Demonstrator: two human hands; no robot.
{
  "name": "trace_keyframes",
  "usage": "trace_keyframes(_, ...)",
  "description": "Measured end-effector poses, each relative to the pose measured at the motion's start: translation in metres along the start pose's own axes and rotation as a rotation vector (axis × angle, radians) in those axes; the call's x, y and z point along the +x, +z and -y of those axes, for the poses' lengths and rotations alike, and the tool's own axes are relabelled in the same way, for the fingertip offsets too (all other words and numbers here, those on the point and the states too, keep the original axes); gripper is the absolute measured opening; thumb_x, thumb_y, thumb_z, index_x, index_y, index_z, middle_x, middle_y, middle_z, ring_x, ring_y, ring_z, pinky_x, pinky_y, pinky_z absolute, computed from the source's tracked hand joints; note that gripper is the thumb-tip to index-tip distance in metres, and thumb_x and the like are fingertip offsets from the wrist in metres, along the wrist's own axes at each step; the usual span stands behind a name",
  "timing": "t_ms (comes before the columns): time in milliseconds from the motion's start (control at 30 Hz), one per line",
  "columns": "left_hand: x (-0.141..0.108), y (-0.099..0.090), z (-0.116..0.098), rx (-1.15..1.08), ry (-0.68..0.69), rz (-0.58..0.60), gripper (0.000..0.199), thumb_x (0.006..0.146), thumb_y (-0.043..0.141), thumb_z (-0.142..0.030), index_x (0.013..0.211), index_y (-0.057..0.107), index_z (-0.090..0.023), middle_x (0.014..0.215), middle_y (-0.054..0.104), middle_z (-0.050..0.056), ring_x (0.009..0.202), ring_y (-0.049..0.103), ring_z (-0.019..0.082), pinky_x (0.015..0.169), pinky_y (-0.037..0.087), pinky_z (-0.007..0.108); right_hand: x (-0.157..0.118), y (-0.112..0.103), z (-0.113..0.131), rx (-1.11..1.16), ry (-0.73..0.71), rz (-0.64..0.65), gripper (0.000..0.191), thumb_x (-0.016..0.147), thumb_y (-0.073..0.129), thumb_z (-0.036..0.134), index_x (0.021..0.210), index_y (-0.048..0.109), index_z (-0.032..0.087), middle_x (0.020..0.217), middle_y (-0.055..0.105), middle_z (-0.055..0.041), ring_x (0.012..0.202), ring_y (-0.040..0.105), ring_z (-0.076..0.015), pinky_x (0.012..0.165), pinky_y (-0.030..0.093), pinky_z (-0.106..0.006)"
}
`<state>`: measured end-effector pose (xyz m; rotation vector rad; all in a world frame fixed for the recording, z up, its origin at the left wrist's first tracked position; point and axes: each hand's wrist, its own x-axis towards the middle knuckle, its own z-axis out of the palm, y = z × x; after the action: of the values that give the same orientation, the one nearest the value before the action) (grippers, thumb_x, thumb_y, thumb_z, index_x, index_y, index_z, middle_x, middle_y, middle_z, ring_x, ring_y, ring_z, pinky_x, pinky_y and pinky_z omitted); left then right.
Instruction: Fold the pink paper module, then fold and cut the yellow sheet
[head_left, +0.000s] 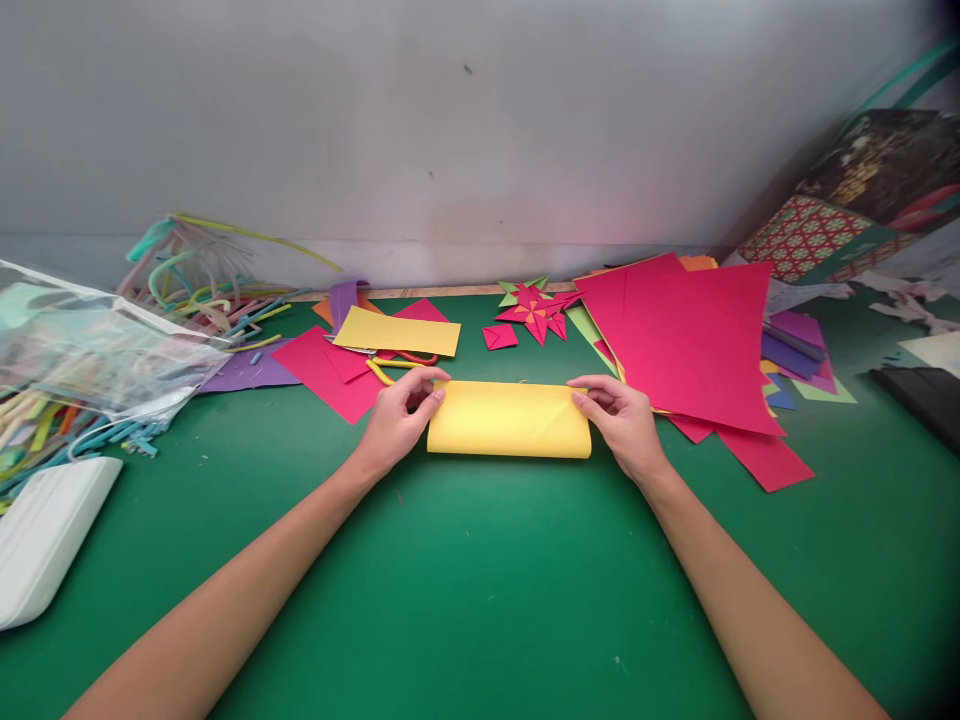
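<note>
- Left hand (pixel 403 410) and right hand (pixel 621 418): each grip pinches a far corner of the folded yellow paper (pixel 510 418).
- Risk: uneven pull could skew the rounded, apparently uncreased near fold (pixel 510 450).

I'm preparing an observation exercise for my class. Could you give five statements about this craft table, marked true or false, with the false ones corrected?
1. The left hand and the right hand both hold the yellow sheet. True.
2. The tabletop is blue. False: it is green.
3. A red paper star lies beyond the yellow sheet. True.
4. The large red sheet lies on the left hand's side. False: it lies on the right hand's side.
5. Another yellow piece lies beyond the left hand. True.
</note>
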<state>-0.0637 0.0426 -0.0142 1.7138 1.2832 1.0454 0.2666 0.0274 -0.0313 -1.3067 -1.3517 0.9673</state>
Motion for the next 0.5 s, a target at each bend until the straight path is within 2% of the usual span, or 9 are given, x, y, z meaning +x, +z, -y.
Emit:
trace_keyframes(233, 0.0003, -0.0001, -0.0005, 0.007, 0.007, -0.006, 0.022, 0.098, 0.062, -0.036, 0.114, 0.067, -0.021, 0.077, 0.049, -0.001, 0.07, 0.045, 0.015, 0.062, 0.035, 0.027, -0.0002, 0.0006, -0.0007, 0.004, -0.02, -0.012, 0.025, 0.088, 0.078, 0.046, 0.103, 0.079, 0.025, 0.082, 0.07, -0.003, 0.076, 0.065, -0.0205, 0.066, 0.052, -0.032)
trace_keyframes(500, -0.0007, -0.0004, -0.0016, 0.002, 0.018, -0.038, 0.021, 0.098, 0.064, -0.035, 0.113, 0.069, -0.021, 0.076, 0.054, -0.001, 0.069, 0.05, 0.015, 0.062, 0.037, 0.027, 0.0009, -0.0004, -0.0033, 0.043, -0.016, -0.025, 0.022, 0.087, 0.081, 0.043, 0.102, 0.081, 0.025, 0.086, 0.075, -0.0034, 0.079, 0.067, -0.0196, 0.071, 0.053, -0.031)
